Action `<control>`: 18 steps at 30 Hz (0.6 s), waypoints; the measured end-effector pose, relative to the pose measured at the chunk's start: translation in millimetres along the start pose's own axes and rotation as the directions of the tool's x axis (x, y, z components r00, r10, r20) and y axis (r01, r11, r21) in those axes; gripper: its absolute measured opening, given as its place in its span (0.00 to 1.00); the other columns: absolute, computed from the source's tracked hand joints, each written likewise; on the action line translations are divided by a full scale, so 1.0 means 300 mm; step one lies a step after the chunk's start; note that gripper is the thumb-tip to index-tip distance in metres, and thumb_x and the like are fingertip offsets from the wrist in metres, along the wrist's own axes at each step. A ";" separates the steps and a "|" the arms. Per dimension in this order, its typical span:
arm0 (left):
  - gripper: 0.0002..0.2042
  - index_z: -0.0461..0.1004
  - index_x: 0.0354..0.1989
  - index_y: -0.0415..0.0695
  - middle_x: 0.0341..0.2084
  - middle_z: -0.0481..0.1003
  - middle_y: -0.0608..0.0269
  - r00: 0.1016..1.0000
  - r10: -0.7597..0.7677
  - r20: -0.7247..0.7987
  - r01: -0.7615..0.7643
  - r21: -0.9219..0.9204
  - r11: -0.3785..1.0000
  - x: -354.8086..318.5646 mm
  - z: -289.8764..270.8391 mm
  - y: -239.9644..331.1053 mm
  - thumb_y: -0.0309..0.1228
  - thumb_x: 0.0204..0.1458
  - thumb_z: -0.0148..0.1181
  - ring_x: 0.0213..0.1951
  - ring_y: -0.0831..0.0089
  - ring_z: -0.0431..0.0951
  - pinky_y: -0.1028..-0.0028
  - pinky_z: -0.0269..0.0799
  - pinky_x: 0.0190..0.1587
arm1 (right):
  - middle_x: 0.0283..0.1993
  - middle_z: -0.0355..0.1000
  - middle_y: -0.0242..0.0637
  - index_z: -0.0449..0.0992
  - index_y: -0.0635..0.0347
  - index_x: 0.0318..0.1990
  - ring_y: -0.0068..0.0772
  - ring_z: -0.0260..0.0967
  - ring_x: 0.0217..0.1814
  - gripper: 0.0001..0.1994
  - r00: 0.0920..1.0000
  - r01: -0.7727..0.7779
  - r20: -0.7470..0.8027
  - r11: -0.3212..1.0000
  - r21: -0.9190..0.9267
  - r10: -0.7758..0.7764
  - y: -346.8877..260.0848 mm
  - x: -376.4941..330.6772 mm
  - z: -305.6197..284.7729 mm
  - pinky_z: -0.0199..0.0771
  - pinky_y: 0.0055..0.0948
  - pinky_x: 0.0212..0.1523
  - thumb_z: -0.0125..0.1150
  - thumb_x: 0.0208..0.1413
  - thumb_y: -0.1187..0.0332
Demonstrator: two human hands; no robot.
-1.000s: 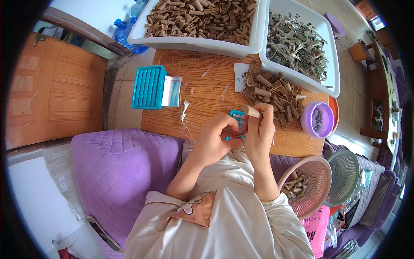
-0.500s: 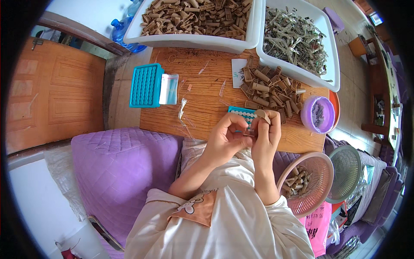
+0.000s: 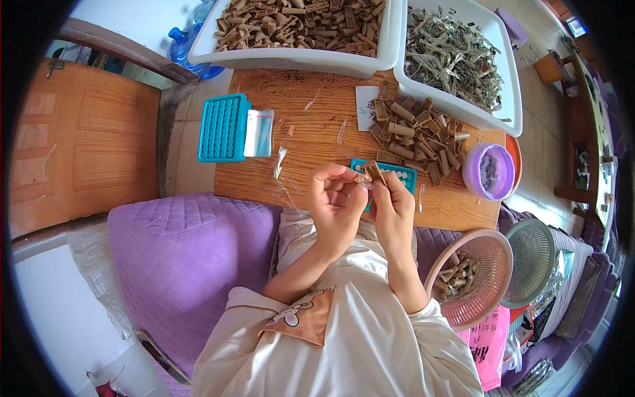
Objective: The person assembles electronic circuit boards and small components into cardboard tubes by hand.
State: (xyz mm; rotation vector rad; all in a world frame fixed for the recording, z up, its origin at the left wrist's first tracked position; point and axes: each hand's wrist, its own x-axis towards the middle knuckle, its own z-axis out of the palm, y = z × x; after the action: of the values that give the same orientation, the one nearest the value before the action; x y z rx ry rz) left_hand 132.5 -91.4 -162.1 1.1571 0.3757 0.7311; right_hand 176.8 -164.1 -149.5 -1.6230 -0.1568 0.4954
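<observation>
Both hands are raised together over the near edge of the table [image 3: 317, 126]. Left hand [image 3: 336, 206] — fingers curled, pinching a small brown block [image 3: 374, 173]. Right hand [image 3: 394, 210] — fingertips closed on the same block, above the teal tray [image 3: 403, 176].

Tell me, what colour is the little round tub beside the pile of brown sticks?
Purple, seen in the head view: the small round plastic tub.

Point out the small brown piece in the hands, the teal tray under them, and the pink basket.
small brown piece [image 3: 374, 172], head view, its top face.
teal tray [image 3: 405, 175], head view, right end.
pink basket [image 3: 493, 248], head view, upper rim.
</observation>
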 end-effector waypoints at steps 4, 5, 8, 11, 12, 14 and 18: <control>0.15 0.57 0.37 0.42 0.29 0.65 0.63 0.995 -0.096 -0.036 0.095 -0.026 0.995 0.007 -0.007 0.013 0.14 0.40 0.48 0.29 0.81 0.68 0.82 0.68 0.32 | 0.16 0.64 0.32 0.68 0.66 0.26 0.15 0.54 0.18 0.06 0.999 0.015 -0.050 1.000 -0.007 -0.015 0.004 -0.013 0.019 0.56 0.18 0.19 0.45 0.49 0.74; 0.14 0.58 0.36 0.42 0.29 0.65 0.63 0.995 -0.097 -0.036 0.096 -0.041 0.995 0.010 -0.009 0.012 0.14 0.40 0.48 0.29 0.82 0.68 0.83 0.68 0.31 | 0.16 0.64 0.32 0.68 0.66 0.27 0.15 0.54 0.18 0.06 0.998 0.041 -0.054 0.999 -0.027 -0.042 0.007 -0.015 0.021 0.56 0.18 0.18 0.45 0.49 0.74; 0.14 0.58 0.35 0.42 0.28 0.65 0.63 0.995 -0.100 -0.003 0.099 -0.021 0.995 0.020 -0.020 0.020 0.15 0.40 0.49 0.29 0.82 0.68 0.83 0.67 0.31 | 0.15 0.63 0.34 0.68 0.66 0.29 0.17 0.54 0.17 0.05 0.991 0.116 -0.063 0.991 -0.070 -0.121 0.017 -0.019 0.030 0.56 0.19 0.18 0.46 0.48 0.74; 0.15 0.58 0.37 0.41 0.28 0.66 0.63 0.996 -0.064 0.058 0.063 0.016 0.998 0.026 -0.034 0.022 0.15 0.40 0.50 0.29 0.82 0.67 0.84 0.67 0.32 | 0.14 0.61 0.38 0.67 0.67 0.29 0.21 0.54 0.15 0.05 0.969 0.227 -0.059 0.963 -0.146 -0.238 0.013 -0.023 0.041 0.56 0.21 0.17 0.46 0.49 0.74; 0.16 0.59 0.38 0.40 0.29 0.66 0.63 0.996 -0.027 0.086 0.026 0.017 1.000 0.027 -0.039 0.023 0.14 0.40 0.50 0.29 0.82 0.67 0.85 0.66 0.33 | 0.14 0.60 0.39 0.66 0.67 0.28 0.24 0.53 0.14 0.05 0.952 0.287 -0.050 0.937 -0.200 -0.303 0.011 -0.024 0.044 0.55 0.22 0.17 0.46 0.49 0.74; 0.16 0.60 0.40 0.39 0.31 0.66 0.61 0.991 -0.068 0.117 0.059 0.082 0.995 0.040 -0.041 0.045 0.18 0.41 0.52 0.32 0.81 0.68 0.83 0.66 0.35 | 0.13 0.59 0.40 0.65 0.67 0.27 0.26 0.53 0.13 0.05 0.967 0.249 0.000 0.946 -0.205 -0.255 0.015 -0.018 0.029 0.55 0.23 0.16 0.46 0.49 0.74; 0.19 0.61 0.45 0.36 0.38 0.67 0.56 0.932 -0.156 0.326 0.154 0.032 0.988 0.085 -0.091 0.025 0.31 0.46 0.54 0.41 0.75 0.67 0.75 0.63 0.43 | 0.13 0.58 0.41 0.63 0.66 0.24 0.27 0.53 0.12 0.06 0.974 0.198 0.144 0.966 -0.164 -0.175 -0.002 -0.021 0.023 0.54 0.24 0.15 0.46 0.50 0.73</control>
State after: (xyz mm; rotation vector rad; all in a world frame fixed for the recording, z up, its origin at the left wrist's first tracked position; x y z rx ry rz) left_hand 131.5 -53.3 -162.8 1.2160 0.1859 0.3892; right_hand 168.6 -160.1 -147.8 -1.7302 -0.4579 0.4493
